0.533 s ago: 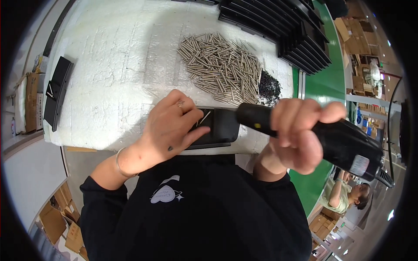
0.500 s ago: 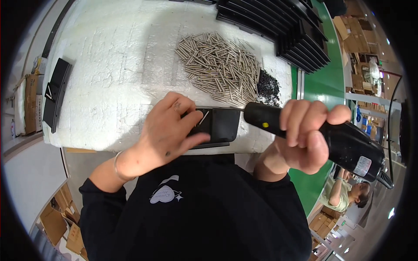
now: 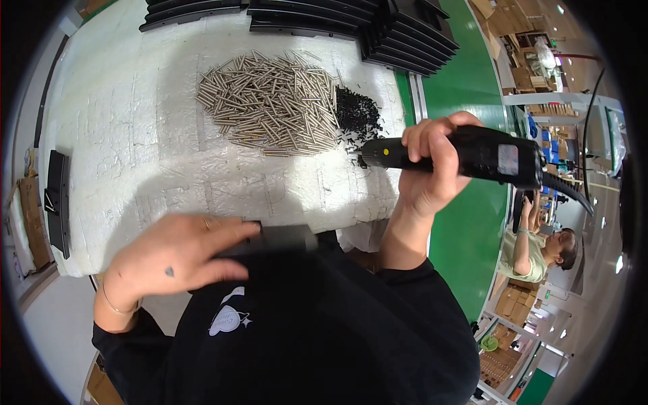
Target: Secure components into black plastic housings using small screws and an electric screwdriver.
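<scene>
In the lower left of the frame we see the left hand with a black part, which is blurred, at its fingers. Right of the centre, the right hand grips a black corded power tool; its front end is near the small black screws. Just beside these screws, in the upper middle, a pile of silver pins lies on the white tabletop. At the top we also notice stacked black panels.

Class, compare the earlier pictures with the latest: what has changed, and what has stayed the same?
The left hand has drawn the black part off the white foam toward the body. The right hand has moved the corded driver, its tip now at the small black screws. The metal pins look undisturbed.
</scene>
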Demonstrator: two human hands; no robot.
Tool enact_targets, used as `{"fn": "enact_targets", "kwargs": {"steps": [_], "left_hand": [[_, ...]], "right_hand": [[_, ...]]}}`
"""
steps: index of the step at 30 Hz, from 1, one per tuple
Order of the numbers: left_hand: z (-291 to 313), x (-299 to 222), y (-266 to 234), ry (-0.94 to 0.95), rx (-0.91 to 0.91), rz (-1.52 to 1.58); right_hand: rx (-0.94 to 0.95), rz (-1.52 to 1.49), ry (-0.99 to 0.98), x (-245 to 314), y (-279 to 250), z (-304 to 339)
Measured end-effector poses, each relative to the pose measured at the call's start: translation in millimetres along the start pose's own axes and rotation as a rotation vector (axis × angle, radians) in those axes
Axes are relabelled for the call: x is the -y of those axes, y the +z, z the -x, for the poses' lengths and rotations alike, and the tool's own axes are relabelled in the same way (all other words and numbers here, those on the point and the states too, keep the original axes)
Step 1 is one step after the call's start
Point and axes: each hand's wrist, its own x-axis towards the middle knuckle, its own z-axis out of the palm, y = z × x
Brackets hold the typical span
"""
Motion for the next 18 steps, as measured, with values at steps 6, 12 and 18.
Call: {"fn": "enact_targets", "kwargs": {"steps": [6, 12, 18], "left_hand": [[-17.3, 8.7, 6.9, -0.072, -0.348, -0.226], [-17.9, 1.7, 37.5, -0.201, -0.316, -0.370], [-51.1, 2.9, 13.4, 0.107, -0.522, -0.233]], "right_hand": [[-0.035, 0.006, 0.030, -9.5, 2.8, -2.0], [-0.028, 0.011, 0.024, -12.7, 0.5, -5.1], [0.031, -0.180, -0.085, 1.7, -7.0, -10.0]]}}
